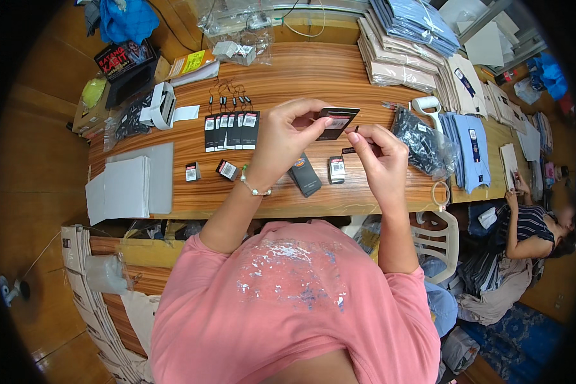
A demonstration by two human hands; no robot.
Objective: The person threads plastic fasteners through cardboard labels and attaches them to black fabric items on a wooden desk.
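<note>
My left hand [287, 131] pinches a black hang tag [340, 121] with a pale label on it, held up over the middle of the table. Close by on the right, my right hand [383, 150] grips a thin black tag string [348, 151] between thumb and fingers. Whether the string passes through the tag cannot be made out. Several black hang tags [232, 131] with strings lie fanned in a row left of my hands. Beneath my hands sit a stack of dark tags [305, 176] and a small stack of barcode labels [336, 170].
Two small label stacks [226, 169] [192, 171] lie nearer the front edge. At right are a clear bag of black strings [424, 142], a white tagging tool [427, 105] and folded blue shirts [468, 150]. White sheets [118, 187] lie left. A co-worker [531, 227] is at far right.
</note>
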